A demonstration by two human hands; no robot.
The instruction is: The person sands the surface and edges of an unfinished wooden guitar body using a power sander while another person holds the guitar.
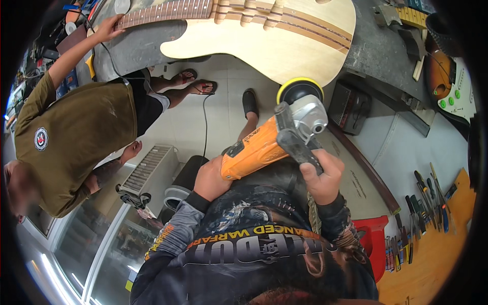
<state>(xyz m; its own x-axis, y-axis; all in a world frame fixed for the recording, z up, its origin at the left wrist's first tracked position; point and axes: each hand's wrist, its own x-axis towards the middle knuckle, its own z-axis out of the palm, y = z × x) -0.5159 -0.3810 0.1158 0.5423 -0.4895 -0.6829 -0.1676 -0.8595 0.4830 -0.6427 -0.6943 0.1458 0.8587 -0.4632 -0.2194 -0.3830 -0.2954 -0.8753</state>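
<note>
My left hand (209, 179) is wrapped round the back end of an orange angle grinder (259, 145). Out to the side, my right hand (326, 177) closes on the tool's black side handle (296, 145). The grinder's head carries a round black pad with a yellow rim (301, 89). That pad overlaps the near edge of an unpainted pale wooden guitar body (264, 53); whether they touch, I cannot tell. Dark stripes and carved slots run along the body, and its fretted neck (168, 12) reaches left. A co-worker's hand (108, 29) rests on the neck's far left end.
The guitar lies on a grey workbench (376, 56). At left the co-worker (76, 147) leans in, sandalled feet near the bench. A dark cord (205, 122) crosses the tiled floor. A slatted heater (150, 170) stands left; hand tools (424, 206) and a sunburst guitar (441, 76) are at right.
</note>
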